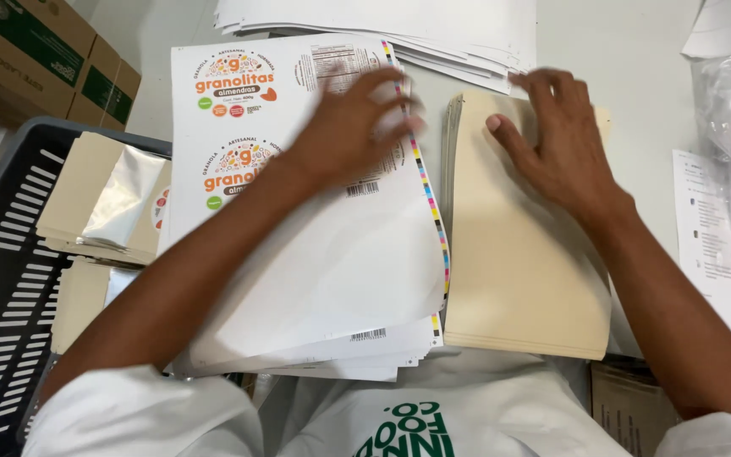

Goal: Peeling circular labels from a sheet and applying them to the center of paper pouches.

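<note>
In the middle of the frame, a stack of white label sheets (298,254) is pressed by the left hand (349,127), blurred, fingers seemingly spread flat, probably to keep the sheets from sliding. Just right, a pile of cream pouches (518,271) is touched by the right hand (564,144), fingers spread, thumb apart. At the left edge, similar pouches are kept in a dark crate (2,254).
</note>
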